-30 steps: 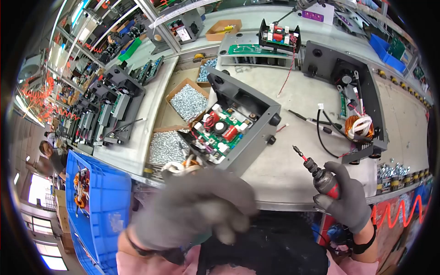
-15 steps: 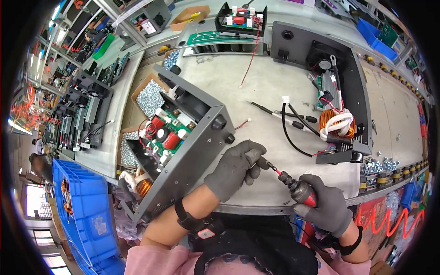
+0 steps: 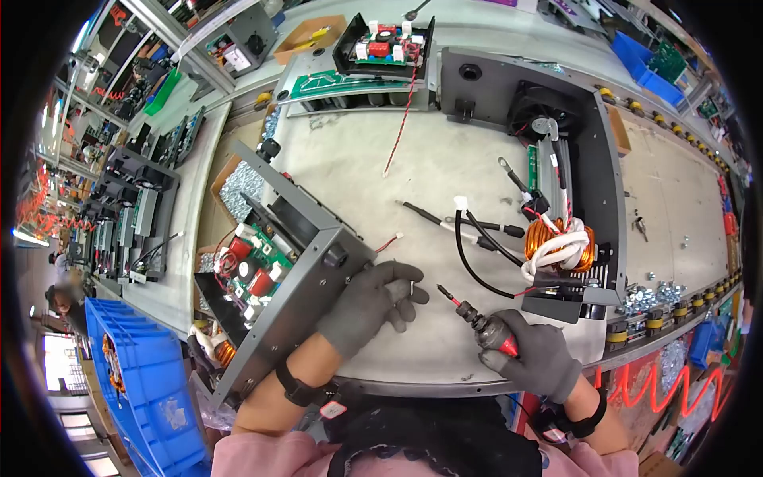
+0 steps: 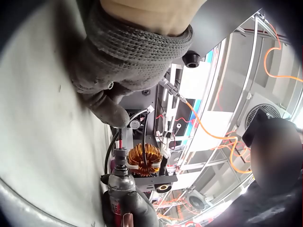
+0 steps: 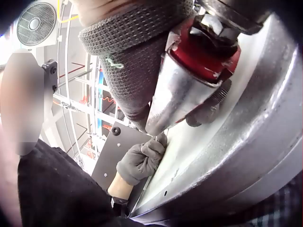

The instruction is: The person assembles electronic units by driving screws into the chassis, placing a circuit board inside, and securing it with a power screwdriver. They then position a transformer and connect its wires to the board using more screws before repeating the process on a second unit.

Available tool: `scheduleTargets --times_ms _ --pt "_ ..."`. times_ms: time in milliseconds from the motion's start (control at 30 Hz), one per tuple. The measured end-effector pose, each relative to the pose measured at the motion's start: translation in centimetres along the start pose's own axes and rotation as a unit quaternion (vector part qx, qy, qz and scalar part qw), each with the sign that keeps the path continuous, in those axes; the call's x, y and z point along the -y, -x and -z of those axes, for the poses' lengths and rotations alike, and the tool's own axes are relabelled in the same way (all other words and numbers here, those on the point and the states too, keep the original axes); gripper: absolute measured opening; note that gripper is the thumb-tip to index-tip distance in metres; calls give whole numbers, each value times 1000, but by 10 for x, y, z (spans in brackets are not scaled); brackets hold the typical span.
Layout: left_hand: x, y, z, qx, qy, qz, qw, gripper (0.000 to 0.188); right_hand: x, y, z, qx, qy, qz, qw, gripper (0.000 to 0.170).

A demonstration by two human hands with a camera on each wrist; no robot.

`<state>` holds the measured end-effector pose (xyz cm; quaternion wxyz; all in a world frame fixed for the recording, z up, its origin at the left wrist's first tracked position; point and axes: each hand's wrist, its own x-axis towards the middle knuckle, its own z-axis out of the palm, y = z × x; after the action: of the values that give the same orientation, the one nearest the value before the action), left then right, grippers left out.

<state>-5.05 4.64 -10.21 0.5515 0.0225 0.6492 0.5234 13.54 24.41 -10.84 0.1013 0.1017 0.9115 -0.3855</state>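
In the head view my left hand [image 3: 366, 306], in a grey glove, is beside the side wall of a dark metal housing [image 3: 306, 290] with curled fingers. A small silver screw [image 4: 110, 85] shows between those fingers in the left wrist view. My right hand [image 3: 540, 354], also gloved, grips a red and black power screwdriver [image 3: 481, 322]. Its bit points up and left, a short way from the left fingertips. Inside the tilted housing sits a green circuit board [image 3: 258, 274] with red and white parts. A copper coil [image 3: 226, 351] hangs at its near end.
A second open housing [image 3: 588, 119] on the right holds a fan, cables and a copper coil [image 3: 556, 246]. Loose screws [image 3: 652, 296] lie by the right rail. Behind is another board in a black tray [image 3: 385, 52]. A blue crate [image 3: 147, 374] stands at the left.
My left hand has come right from the housing's near end, reached the screwdriver bit, then drawn slightly back from it. The head view has shifted; the left housing now appears lower and further left.
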Motion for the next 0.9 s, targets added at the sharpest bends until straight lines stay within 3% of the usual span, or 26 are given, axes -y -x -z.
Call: scheduleTargets --times_ms 33,100,133,367,533,667,733,900 --pt "7 -3 -3 -8 1 6 1000 34 0 0 0 5 -5 -20 1000 52" --pt "26 -14 -9 -4 132 -144 981 36 0 1 2 12 -10 -21 1000 52" --pt "27 -15 -10 5 132 -150 980 37 -1 1 2 13 -10 -27 1000 53" --pt "31 -14 -20 -37 137 -143 980 32 -6 5 5 10 -42 -6 999 53" --pt "22 -9 -24 -21 153 -71 986 26 2 17 13 -21 -80 -8 997 55" --pt "22 -16 -39 1 172 -103 980 27 8 26 19 -38 -58 -29 997 56" --pt "19 -19 -40 54 160 -86 982 29 9 30 21 -39 -58 -30 997 56" --pt "10 -28 3 86 103 -59 989 31 16 32 22 -46 -37 -39 997 55"
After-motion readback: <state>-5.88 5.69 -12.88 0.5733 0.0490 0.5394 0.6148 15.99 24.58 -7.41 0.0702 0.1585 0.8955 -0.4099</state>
